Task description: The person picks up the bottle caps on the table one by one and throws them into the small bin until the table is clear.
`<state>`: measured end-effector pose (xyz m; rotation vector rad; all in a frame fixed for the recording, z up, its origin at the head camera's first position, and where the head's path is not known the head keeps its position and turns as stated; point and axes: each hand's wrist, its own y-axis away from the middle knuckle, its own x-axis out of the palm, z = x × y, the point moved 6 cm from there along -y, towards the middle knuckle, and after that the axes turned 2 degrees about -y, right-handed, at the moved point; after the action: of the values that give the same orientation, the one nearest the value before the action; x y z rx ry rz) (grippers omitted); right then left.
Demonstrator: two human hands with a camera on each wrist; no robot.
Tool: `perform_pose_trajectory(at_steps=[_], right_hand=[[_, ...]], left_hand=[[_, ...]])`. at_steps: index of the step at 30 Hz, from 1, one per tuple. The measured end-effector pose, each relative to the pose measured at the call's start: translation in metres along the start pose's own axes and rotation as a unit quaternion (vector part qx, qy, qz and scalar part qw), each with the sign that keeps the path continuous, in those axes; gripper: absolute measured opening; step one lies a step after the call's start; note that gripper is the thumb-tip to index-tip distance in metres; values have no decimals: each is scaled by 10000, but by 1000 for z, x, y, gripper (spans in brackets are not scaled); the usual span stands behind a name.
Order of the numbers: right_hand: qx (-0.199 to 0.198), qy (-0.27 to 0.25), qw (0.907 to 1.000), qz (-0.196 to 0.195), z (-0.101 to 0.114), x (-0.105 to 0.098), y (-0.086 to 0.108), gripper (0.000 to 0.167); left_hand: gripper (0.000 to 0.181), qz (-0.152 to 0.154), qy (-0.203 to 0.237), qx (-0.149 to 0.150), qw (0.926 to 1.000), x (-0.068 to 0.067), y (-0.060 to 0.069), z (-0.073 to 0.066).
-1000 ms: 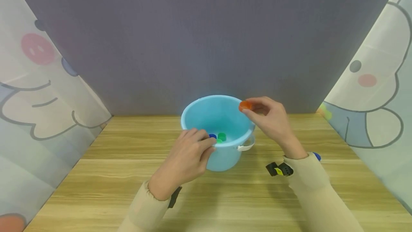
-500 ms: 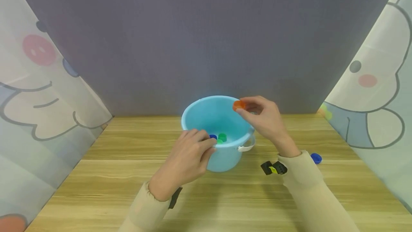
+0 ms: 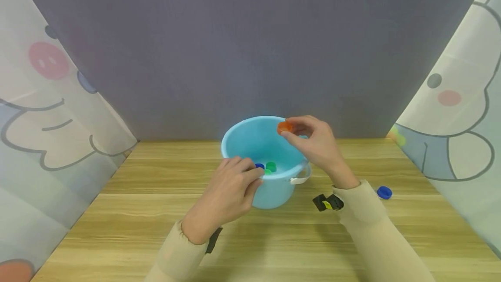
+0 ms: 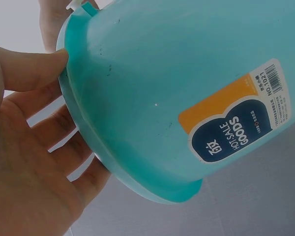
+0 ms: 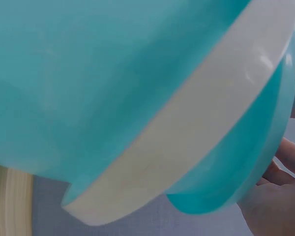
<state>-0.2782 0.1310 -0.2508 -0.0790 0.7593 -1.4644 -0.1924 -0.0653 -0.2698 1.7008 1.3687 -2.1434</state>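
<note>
A light blue plastic bucket point(image 3: 274, 193) stands on the table. My left hand point(image 3: 227, 190) grips its near rim, thumb against the outside and fingers over the edge; the left wrist view shows this grip beside the bucket's label point(image 4: 236, 118). Between thumb and fingers my right hand point(image 3: 318, 145) pinches an orange bottle cap point(image 3: 283, 128) above the bucket's right side. Inside lie a green cap point(image 3: 271, 166), a lighter green cap point(image 3: 268, 172) and a dark blue cap point(image 3: 260, 166), partly hidden by my left fingers. In the right wrist view, bucket and handle hide the orange cap.
A blue cap point(image 3: 384, 193) lies on the wooden table point(image 3: 156, 212), right of my right sleeve. The bucket's white handle point(image 3: 300, 181) hangs down on the right. A grey panel point(image 3: 250, 55) rises behind, with printed cloth on both sides.
My right hand has moved left with the orange cap, farther over the bucket. The blue cap on the table has come fully into sight. My left hand stays at the rim.
</note>
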Motion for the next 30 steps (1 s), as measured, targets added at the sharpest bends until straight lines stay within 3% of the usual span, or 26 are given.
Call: perform_pose_trajectory(at_steps=[30], right_hand=[[-77, -53, 10000, 16, 2, 11, -5, 38]], left_hand=[[14, 17, 33, 1, 10000, 1, 0, -1]])
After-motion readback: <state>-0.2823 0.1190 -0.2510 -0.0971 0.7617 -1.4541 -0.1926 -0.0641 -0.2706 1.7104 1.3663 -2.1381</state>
